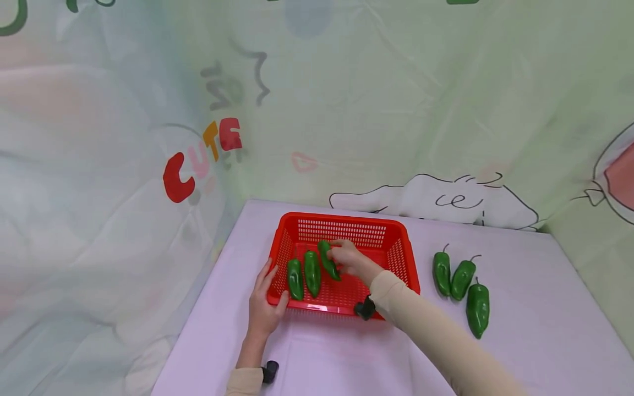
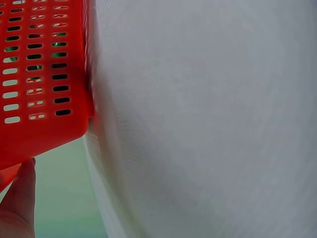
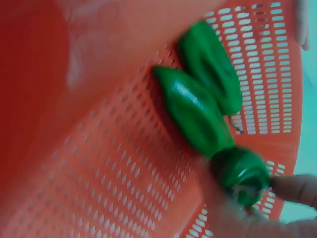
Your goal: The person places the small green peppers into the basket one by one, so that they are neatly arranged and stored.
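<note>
My right hand (image 1: 349, 259) pinches a green pepper (image 1: 324, 254) over the red plastic basket (image 1: 342, 312). In the right wrist view this held pepper (image 3: 242, 173) shows its stem end between thumb and fingers. Left of it in the basket lie two more green peppers, a middle one (image 1: 312, 274) and one nearest the left wall (image 1: 295, 279). My left hand (image 1: 264, 308) holds the basket's left front corner, with the thumb at the front rim and fingers along the left side. In the left wrist view a digit (image 2: 22, 191) meets the underside of the rim.
Three more green peppers lie on the table right of the basket: one at the left (image 1: 441, 273), one in the middle (image 1: 463, 280) and one nearer the front (image 1: 477, 309). A white cloth (image 1: 346, 363) covers the table. Printed curtains (image 1: 371, 110) hang behind and to the left.
</note>
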The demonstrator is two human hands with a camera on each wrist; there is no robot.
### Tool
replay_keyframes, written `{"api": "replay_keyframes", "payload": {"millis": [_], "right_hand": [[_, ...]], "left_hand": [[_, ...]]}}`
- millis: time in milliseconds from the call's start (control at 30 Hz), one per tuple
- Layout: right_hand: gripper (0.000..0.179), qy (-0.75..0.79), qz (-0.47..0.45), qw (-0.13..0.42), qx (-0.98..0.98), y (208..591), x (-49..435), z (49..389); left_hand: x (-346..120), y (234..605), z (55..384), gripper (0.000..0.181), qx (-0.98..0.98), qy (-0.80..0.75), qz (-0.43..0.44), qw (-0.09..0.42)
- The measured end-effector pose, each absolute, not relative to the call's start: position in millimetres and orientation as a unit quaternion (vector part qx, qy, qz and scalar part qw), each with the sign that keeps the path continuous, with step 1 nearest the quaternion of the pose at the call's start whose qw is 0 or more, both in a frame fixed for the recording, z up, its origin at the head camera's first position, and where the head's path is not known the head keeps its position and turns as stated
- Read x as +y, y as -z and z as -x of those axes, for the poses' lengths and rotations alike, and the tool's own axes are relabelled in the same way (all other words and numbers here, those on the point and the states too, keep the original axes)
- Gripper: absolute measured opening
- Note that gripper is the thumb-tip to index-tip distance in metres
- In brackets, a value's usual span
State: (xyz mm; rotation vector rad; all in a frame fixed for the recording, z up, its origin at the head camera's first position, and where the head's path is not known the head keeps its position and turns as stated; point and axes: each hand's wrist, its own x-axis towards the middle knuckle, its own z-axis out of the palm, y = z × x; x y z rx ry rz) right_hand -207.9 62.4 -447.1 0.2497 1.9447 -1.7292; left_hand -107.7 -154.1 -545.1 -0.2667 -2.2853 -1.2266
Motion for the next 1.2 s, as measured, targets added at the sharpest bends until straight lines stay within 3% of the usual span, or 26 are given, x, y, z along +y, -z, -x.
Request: {"api": "replay_keyframes", "payload": {"millis": [700, 1200], "right_hand": [[0.063, 0.581, -0.101, 0.275, 0.760, 468.7, 44.1, 210.3], [0.063, 0.581, -0.113, 0.220, 0.775, 482.5, 38.8, 199.3]], "left_hand": [[-155.1, 547.8, 109.1, 0.061, -0.847, 0.448, 0.098, 0.269], [-154.3, 543.1, 108.3, 0.059, -0.844, 0.449, 0.108, 0.273]]}}
